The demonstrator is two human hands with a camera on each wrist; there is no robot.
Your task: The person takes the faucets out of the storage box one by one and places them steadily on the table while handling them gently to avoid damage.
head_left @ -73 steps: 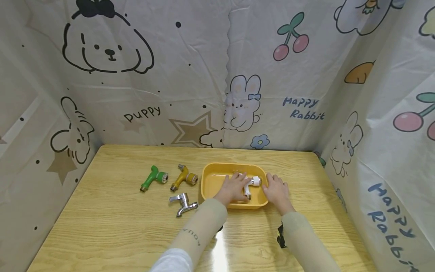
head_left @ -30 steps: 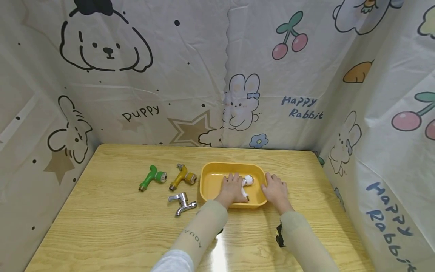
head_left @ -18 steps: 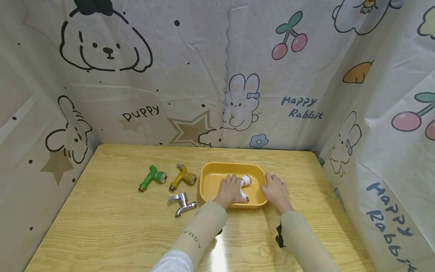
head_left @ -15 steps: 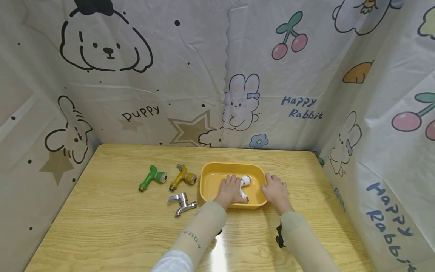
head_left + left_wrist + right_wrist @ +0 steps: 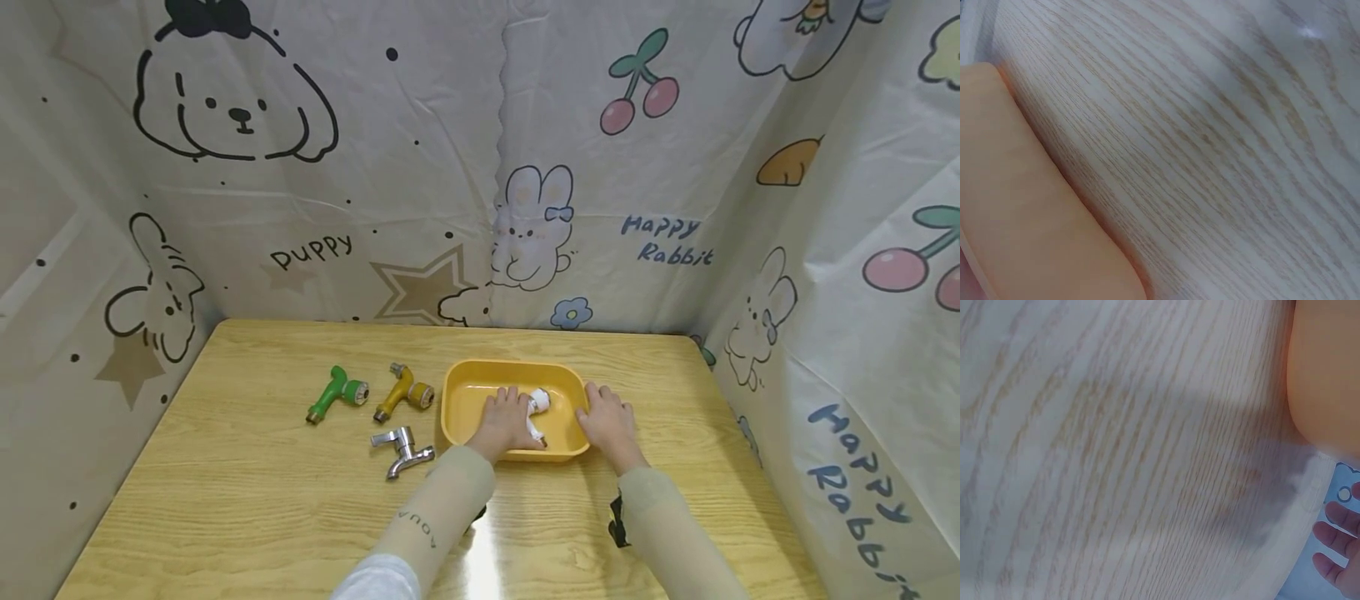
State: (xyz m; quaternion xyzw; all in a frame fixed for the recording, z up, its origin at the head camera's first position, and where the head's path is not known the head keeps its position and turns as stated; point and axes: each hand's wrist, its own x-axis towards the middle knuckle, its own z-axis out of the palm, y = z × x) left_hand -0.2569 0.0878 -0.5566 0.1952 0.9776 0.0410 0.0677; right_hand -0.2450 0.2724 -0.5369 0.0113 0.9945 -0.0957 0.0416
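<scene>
My left hand (image 5: 502, 421) reaches into a yellow plastic tray (image 5: 465, 392) and grips a white faucet (image 5: 537, 404). Its palm and fingers hide the faucet's left part; the white knob and the spout end show on the right. At the tray's right end my right hand (image 5: 611, 421) holds the rim, thumb at the edge and other fingers outside. In the right wrist view, loosely bent fingers (image 5: 1333, 537) hang beyond the tray wall (image 5: 1325, 369). The left wrist view shows the tray wall (image 5: 1029, 187) but little of the hand.
Left of the tray, a green faucet (image 5: 335, 395), a yellow faucet (image 5: 406, 392) and a chrome faucet (image 5: 405, 452) lie on the wooden table (image 5: 247, 500). A printed curtain (image 5: 420, 200) surrounds the table at the back and sides.
My left hand has drawn slightly left, its spread fingers coming together. The white faucet has shifted left and tilted with it. My right hand stays at the tray's right rim.
</scene>
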